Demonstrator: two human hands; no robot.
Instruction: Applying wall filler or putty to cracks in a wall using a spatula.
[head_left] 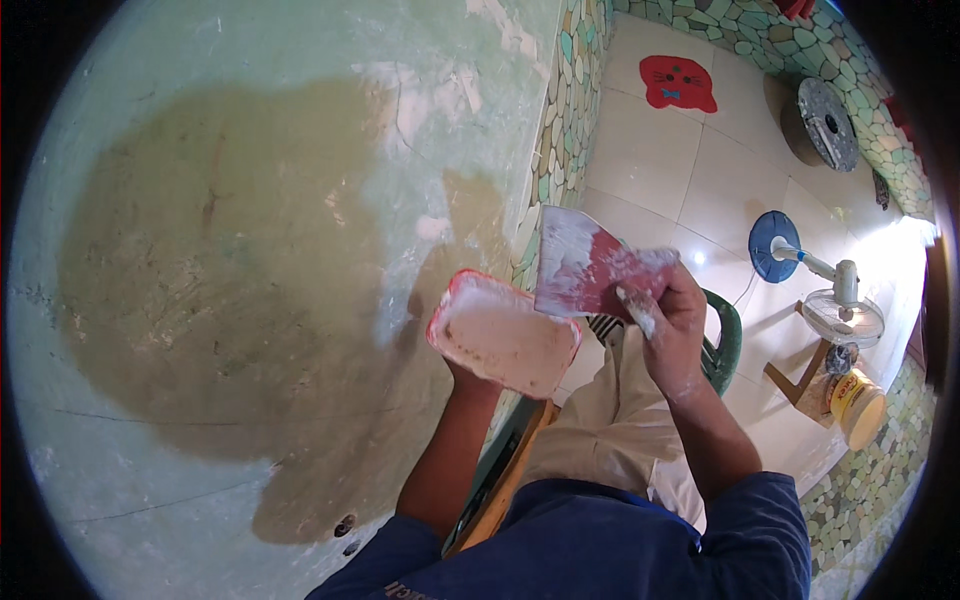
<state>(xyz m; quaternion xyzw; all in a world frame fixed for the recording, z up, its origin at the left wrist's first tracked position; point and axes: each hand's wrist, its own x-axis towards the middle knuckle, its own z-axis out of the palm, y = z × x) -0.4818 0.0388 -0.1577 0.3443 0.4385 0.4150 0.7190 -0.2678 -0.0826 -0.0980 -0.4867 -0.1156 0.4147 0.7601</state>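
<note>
My right hand [676,338] grips a wide putty knife [585,265] with a reddish blade smeared with white paste. White paste also coats the thumb. The blade is raised above the right end of a shallow rectangular tray [505,335] with a red rim; whether they touch I cannot tell. Pale paste lines the tray inside. From below, my left hand [472,380] holds the tray, its fingers hidden behind it. To the left is a pale green wall [230,270] with white paste patches [432,228] and thin cracks, partly under my shadow.
A green plastic chair [724,340] stands at my right. Beyond it are a fan [845,305] with a blue base, a yellow-labelled bucket [857,408], and a round grey-topped drum [825,125]. A red cat-shaped mat [679,83] lies on the tiled floor [640,150]. Wooden edging [505,480] runs beside my legs.
</note>
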